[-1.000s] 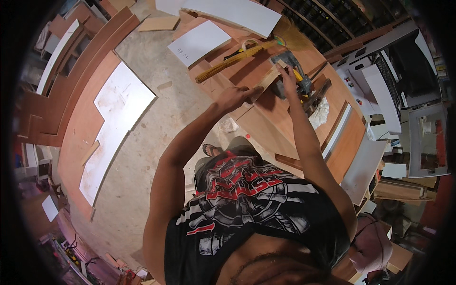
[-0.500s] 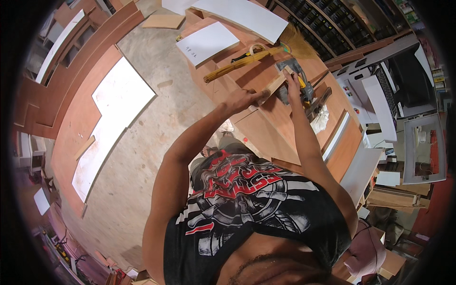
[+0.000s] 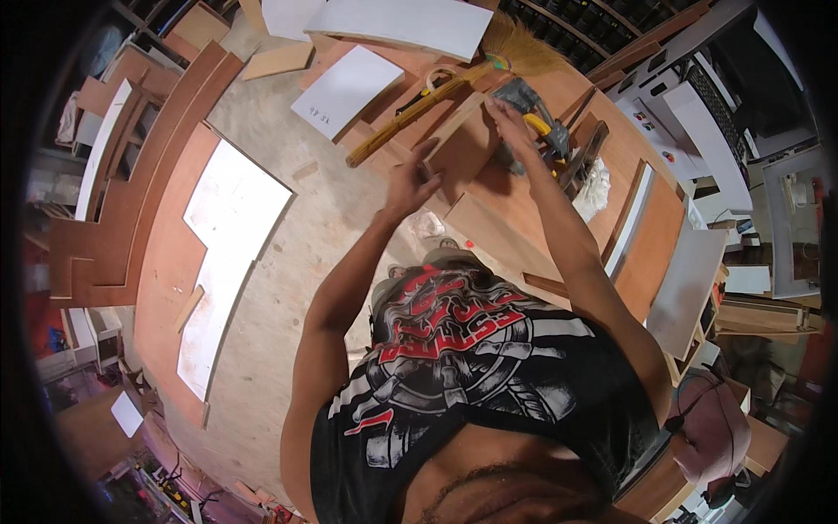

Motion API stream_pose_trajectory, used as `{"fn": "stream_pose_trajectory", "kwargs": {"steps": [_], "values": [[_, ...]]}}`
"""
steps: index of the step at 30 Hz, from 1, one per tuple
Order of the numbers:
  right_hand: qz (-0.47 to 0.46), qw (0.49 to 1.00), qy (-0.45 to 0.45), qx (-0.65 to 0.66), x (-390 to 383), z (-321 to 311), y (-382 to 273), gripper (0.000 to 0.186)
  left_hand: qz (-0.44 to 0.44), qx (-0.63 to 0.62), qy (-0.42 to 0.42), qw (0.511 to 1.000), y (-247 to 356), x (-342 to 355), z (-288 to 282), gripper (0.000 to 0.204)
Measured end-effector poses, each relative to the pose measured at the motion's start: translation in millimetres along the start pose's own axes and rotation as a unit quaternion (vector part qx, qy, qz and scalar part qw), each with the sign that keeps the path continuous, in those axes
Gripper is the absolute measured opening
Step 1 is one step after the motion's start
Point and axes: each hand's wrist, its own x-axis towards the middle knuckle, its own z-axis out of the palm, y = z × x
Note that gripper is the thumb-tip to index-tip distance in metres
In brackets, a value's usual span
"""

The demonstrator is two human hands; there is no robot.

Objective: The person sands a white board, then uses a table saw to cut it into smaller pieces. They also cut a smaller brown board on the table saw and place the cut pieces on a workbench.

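Note:
A small wooden board [image 3: 465, 150] is held between my two hands above the brown wooden worktop, its pale long edge facing up. My left hand [image 3: 412, 182] grips its near left end, thumb apart from the fingers. At the far right end, my right hand [image 3: 509, 124] has its fingers closed on the board. A straw broom [image 3: 406, 120] lies just beyond, its handle pointing left. Right beside my right hand is a grey and yellow tool [image 3: 552, 135], partly covered by the hand and forearm.
White panels [image 3: 347, 93] [image 3: 406, 24] lie at the far side. A crumpled white wrapping [image 3: 594, 190] and a dark long tool [image 3: 587, 159] rest on the right of the worktop. On the floor at left is a large white cut panel [image 3: 229, 227]. A grey machine [image 3: 676, 131] stands right.
The board has turned from edge-on so its broad face now shows. Both hands have shifted left in the picture, and the left hand's fingers are spread wider. The whole view has swung somewhat.

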Motion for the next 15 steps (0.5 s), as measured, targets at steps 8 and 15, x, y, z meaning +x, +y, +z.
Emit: {"fn": "stream_pose_trajectory", "kwargs": {"steps": [8, 15], "values": [[-0.021, 0.956, -0.279, 0.083, 20, 12, -29, 0.052, -0.189, -0.257, 0.072, 0.945, 26, -33, -77, 0.067], [-0.09, 0.941, -0.321, -0.062, 32, 38, -50, 0.067, -0.224, -0.32, 0.139, 0.91, 1, -24, -102, 0.07]]}}
